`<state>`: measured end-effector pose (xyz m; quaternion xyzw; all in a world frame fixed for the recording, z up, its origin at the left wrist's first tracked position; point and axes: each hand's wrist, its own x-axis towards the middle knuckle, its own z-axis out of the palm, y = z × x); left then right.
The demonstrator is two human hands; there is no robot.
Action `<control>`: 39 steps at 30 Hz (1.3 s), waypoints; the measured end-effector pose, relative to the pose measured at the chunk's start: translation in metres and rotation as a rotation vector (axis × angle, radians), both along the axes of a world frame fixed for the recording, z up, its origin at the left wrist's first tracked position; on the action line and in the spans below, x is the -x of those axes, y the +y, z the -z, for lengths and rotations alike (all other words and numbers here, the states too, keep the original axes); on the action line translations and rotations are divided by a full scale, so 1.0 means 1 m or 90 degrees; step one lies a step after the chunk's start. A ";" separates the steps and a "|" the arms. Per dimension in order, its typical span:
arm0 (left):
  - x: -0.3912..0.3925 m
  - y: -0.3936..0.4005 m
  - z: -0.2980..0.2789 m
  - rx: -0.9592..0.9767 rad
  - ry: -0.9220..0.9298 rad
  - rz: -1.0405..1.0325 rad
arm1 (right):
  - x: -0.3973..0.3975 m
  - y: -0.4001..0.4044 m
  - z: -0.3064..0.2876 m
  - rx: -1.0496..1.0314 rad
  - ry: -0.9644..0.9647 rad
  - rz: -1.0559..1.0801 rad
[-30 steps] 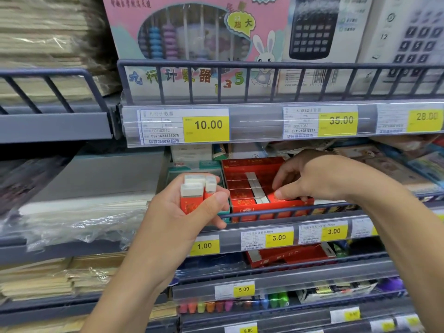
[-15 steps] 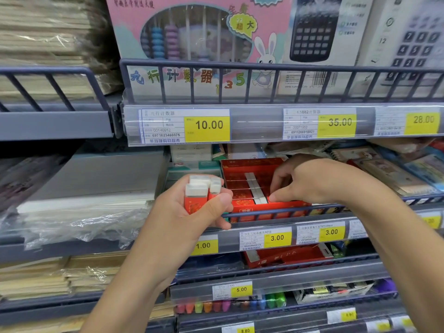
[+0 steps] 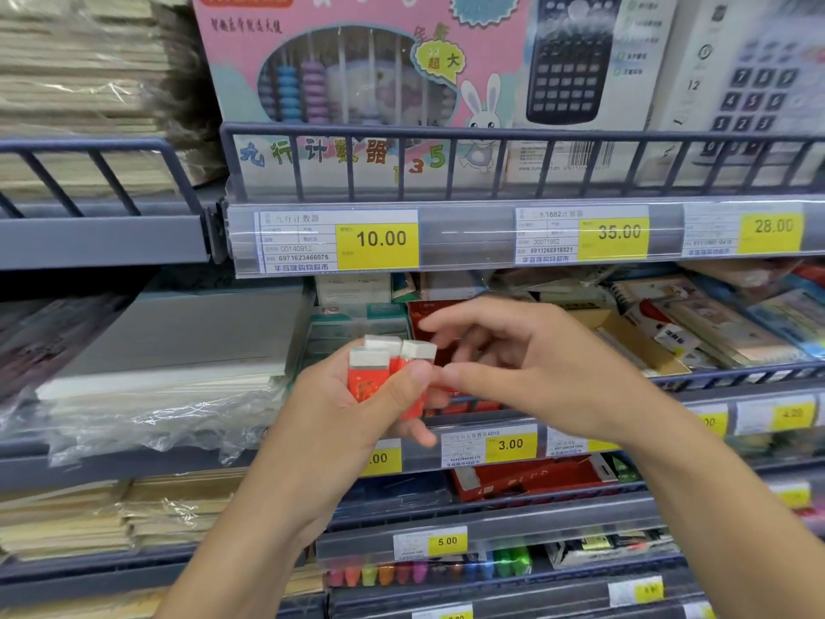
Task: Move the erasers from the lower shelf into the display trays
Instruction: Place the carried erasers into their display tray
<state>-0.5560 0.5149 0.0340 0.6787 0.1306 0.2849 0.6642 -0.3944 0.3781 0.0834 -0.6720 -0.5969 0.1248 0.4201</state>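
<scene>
My left hand (image 3: 357, 404) grips a bunch of erasers (image 3: 379, 373), white blocks in red sleeves, in front of the middle shelf. My right hand (image 3: 527, 368) hovers just right of them with its fingers spread and its thumb tip close to my left thumb; it holds nothing. The red display tray (image 3: 424, 317) sits on the shelf behind both hands and is mostly hidden. A second red eraser box (image 3: 535, 478) lies on the shelf below.
A teal tray (image 3: 357, 319) stands left of the red one. Notebooks (image 3: 714, 323) crowd the shelf to the right, wrapped paper stacks (image 3: 156, 377) the left. Price rails (image 3: 491, 444) and wire guards front each shelf. Highlighters (image 3: 424, 569) line a lower shelf.
My right hand has left the red tray and come back toward the erasers in my left hand, fingers spread. My left hand has lifted its bunch slightly toward the centre.
</scene>
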 end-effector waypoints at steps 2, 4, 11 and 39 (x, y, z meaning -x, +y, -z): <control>-0.001 -0.001 0.000 0.001 -0.008 0.015 | 0.010 0.002 0.007 -0.042 0.015 -0.022; -0.001 -0.002 0.000 0.002 -0.017 0.018 | 0.014 0.005 0.011 -0.080 0.045 -0.006; 0.002 0.000 0.000 -0.016 -0.016 -0.031 | 0.007 0.000 0.017 -0.129 0.194 0.043; 0.008 0.001 -0.004 -0.012 -0.010 -0.084 | -0.066 0.070 0.011 0.171 -0.250 0.221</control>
